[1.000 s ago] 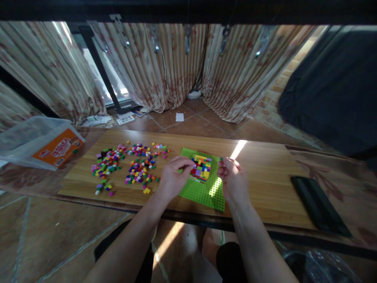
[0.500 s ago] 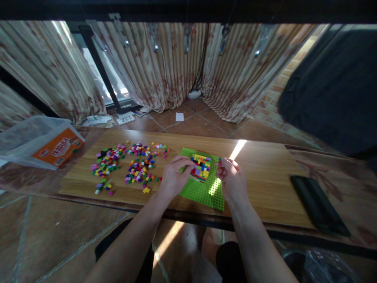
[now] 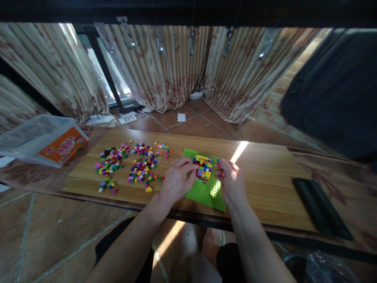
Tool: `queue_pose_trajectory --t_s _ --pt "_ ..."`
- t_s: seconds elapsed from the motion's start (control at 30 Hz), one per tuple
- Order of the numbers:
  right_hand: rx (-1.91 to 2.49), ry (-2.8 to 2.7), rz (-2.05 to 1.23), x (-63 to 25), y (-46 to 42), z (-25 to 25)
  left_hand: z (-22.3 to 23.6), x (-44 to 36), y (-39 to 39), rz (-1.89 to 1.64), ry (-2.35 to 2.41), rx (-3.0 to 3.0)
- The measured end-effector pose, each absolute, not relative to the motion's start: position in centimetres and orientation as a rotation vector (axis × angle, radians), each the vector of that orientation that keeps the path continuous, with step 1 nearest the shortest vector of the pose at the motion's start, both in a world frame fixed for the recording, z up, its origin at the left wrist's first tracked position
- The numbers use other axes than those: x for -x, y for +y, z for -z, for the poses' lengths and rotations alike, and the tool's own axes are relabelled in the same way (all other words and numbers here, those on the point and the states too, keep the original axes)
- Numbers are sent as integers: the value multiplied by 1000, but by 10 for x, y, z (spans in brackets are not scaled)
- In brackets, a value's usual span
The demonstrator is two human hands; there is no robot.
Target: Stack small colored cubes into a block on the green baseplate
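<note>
A green baseplate [image 3: 206, 194] lies on the wooden board, carrying a patch of small coloured bricks [image 3: 204, 167] in yellow, red, blue and purple. My left hand [image 3: 176, 181] rests on the plate's left side, fingers curled, its fingertips pinched at the left edge of the brick patch. My right hand [image 3: 232, 182] sits on the plate's right side, fingers bent inward and touching the patch's right edge. What either pinch holds is too small to make out.
Several loose coloured bricks [image 3: 132, 167] are scattered on the wooden board [image 3: 265, 184] to the left. A clear plastic tub with an orange label [image 3: 44, 141] stands at the far left. A black flat device [image 3: 321, 208] lies at the right. Curtains hang behind.
Both hands have closed in toward the brick patch; my right hand moved left onto the plate's edge. The view shifted slightly.
</note>
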State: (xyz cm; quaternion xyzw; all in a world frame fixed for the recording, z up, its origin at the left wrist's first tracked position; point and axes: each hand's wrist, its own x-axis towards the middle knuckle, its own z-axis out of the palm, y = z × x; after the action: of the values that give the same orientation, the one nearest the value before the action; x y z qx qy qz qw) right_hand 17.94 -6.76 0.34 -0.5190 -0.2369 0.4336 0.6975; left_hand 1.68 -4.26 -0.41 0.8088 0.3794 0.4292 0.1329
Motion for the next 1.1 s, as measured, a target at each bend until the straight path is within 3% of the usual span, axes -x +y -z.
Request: queue_pose_trajectory --t_s 0.4,0.8,0.93,1.1 --pt "1105 -636 -911 -178 -72 -12 -6 -6 -42 -1323 1147 -2056" --pt "1346 -1362 -346 -156 -83 -12 -2 13 -31 -1283 1314 -1921" --pt "1305 -1495 -242 -141 -90 -21 -6 51 -19 -1140 1455 -1894" --pt "1266 -1747 -383 -111 -95 -15 -6 101 -15 -874 1551 -1886"
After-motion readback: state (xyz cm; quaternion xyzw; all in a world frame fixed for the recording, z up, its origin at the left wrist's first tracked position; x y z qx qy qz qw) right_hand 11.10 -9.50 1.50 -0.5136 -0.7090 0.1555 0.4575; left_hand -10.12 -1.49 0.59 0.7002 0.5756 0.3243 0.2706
